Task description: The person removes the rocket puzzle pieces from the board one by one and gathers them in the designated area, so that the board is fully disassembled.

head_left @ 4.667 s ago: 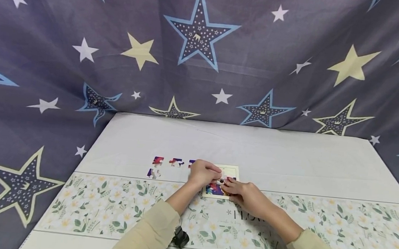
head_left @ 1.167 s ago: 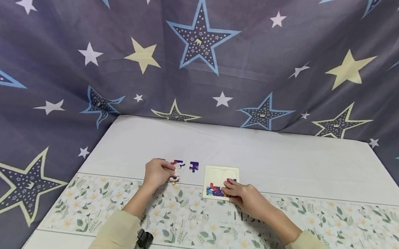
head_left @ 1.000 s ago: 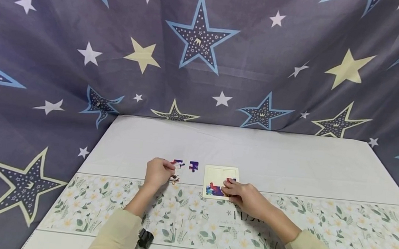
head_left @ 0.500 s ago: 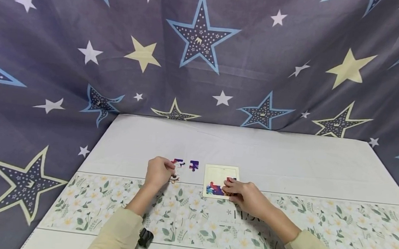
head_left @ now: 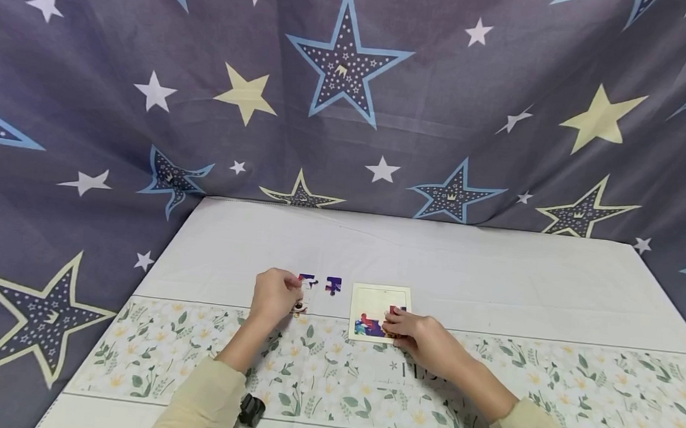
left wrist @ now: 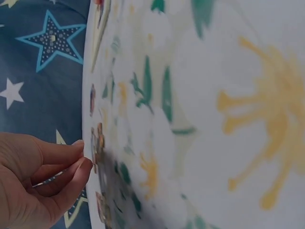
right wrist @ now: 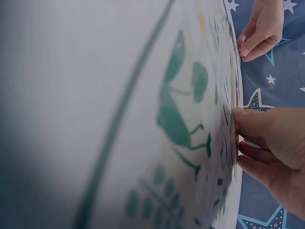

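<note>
Cream edging surrounds a square jigsaw tray (head_left: 372, 298) lying flat on the white worktop (head_left: 487, 262), straddling the line where a printed floral band (head_left: 309, 376) begins. Joined pieces (head_left: 370, 327) in red, blue and purple fill part of its lower half, and the cream base shows above them. The right hand (head_left: 427, 339) rests on the tray's right side, its fingers apart and their tips touching it. Well to the left, the left hand (head_left: 273, 297) reaches down over the loose pieces, thumb and fingers bent close together; whether anything is pinched between them cannot be told. Just beside it lie a purple, red and white piece (head_left: 308, 280) and a piece with an eye printed on it (head_left: 300, 306); a purple piece (head_left: 333, 285) lies between these and the tray.
</note>
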`<state>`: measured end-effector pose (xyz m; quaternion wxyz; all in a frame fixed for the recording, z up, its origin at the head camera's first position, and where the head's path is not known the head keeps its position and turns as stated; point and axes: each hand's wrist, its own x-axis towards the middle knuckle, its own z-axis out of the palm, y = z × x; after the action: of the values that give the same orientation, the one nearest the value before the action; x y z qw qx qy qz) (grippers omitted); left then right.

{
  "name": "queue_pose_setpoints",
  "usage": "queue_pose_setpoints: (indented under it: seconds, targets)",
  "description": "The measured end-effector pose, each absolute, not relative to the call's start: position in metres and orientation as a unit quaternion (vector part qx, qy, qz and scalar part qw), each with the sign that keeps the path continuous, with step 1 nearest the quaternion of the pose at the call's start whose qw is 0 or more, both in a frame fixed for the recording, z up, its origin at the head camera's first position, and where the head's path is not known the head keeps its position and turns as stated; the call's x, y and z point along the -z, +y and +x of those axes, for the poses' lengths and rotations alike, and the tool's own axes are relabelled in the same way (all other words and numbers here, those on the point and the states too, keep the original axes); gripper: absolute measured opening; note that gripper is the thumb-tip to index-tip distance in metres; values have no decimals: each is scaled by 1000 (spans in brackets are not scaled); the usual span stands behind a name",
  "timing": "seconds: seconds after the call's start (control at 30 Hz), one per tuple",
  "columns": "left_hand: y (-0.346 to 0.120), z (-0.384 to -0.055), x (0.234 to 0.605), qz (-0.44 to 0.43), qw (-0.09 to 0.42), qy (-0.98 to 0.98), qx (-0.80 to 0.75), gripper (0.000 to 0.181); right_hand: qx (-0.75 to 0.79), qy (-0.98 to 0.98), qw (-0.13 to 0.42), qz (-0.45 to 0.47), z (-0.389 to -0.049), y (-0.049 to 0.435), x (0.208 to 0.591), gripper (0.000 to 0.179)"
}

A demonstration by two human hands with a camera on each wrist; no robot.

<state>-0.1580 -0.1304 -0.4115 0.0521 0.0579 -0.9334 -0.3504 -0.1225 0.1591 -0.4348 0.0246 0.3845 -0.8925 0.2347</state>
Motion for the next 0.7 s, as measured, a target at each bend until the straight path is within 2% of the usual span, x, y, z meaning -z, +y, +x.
queue_pose_setpoints:
  seconds: [0.33,0.5,0.7]
  targets:
    - [-103,-155,403,3,62,-927,369,23,-217,-903,16,371,-115,161,431,32]
    - [-82,-156,404,-26,37,-924,380,25,-209,-912,-2,354,-109,165,428,34]
    - [-55,-156,405,-50,-19,-914,402,23,-207,-911,-20,357,-106,168,426,36]
